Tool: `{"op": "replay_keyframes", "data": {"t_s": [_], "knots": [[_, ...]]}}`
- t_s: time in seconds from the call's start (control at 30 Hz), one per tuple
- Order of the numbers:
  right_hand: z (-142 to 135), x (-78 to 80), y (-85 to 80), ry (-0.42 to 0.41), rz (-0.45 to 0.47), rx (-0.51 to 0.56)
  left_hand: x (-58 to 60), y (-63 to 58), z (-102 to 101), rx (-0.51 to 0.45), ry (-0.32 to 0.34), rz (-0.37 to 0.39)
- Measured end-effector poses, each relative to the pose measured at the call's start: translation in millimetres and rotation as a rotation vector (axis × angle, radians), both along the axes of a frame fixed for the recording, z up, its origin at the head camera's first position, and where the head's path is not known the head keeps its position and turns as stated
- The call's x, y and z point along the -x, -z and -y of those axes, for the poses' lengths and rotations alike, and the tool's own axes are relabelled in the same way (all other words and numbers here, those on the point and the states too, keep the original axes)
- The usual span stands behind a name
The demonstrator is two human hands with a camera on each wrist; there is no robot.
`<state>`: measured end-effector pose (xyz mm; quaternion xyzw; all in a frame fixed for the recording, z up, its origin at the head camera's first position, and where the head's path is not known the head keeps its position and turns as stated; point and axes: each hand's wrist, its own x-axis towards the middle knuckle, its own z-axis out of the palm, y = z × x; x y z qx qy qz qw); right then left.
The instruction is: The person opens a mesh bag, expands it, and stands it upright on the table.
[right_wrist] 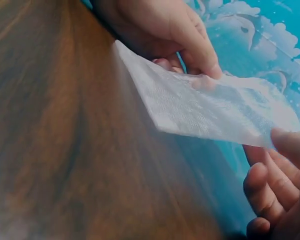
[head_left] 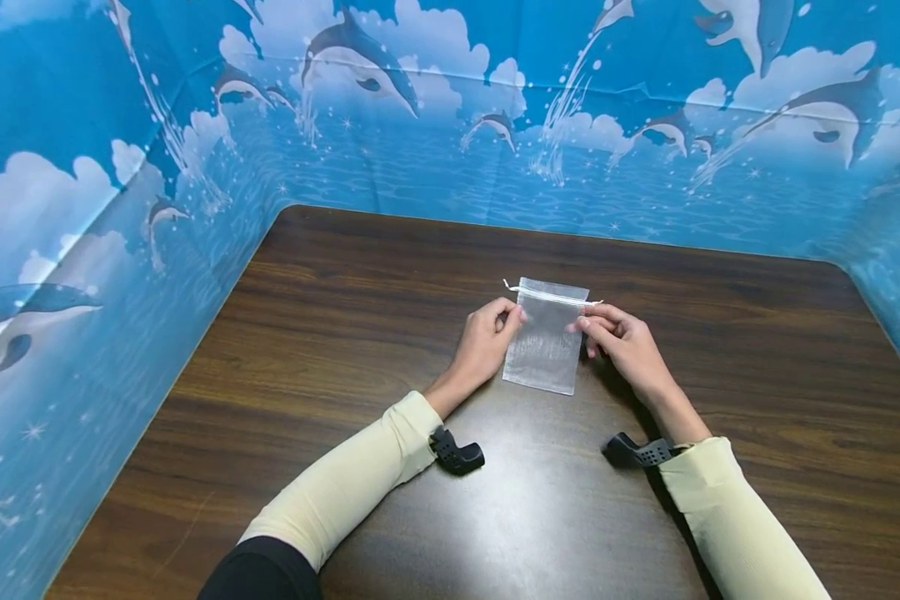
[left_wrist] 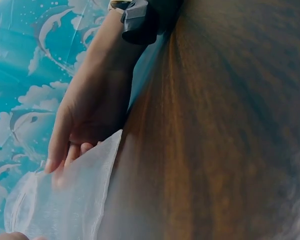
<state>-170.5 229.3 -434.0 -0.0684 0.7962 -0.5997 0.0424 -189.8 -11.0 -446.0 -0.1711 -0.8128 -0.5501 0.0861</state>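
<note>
A small sheer white drawstring pouch (head_left: 543, 346) is stretched between the two hands over the table, its white drawstring near the top end. The left hand (head_left: 487, 335) pinches its left edge just below the string. On the opposite edge, the right hand (head_left: 626, 343) pinches it between thumb and fingers. In the right wrist view the pouch (right_wrist: 190, 107) looks flat, its lower end raised off the tabletop. Through the thin fabric some fingertips show faintly in the left wrist view, where the pouch (left_wrist: 72, 200) spans the lower left.
The dark wood-grain table (head_left: 285, 350) extends around the hands. Along its far and left edges hangs a blue dolphin-print cloth (head_left: 420, 158). Black wrist devices (head_left: 457, 454) are worn below pale sleeves (head_left: 360, 467).
</note>
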Motion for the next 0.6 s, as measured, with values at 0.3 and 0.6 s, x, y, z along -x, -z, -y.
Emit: {"op": "replay_keyframes", "data": {"t_s": [0.3,0.6], "knots": [[5.9,0.1,2.4,0.06,-0.072,-0.048,-2.4,-1.5,1.9,0.013,0.042,0.083],[9.3,-1.6,2.9,0.06,-0.051,-0.09,-3.2,-4.4,2.2,-0.002,0.1,0.124]]}}
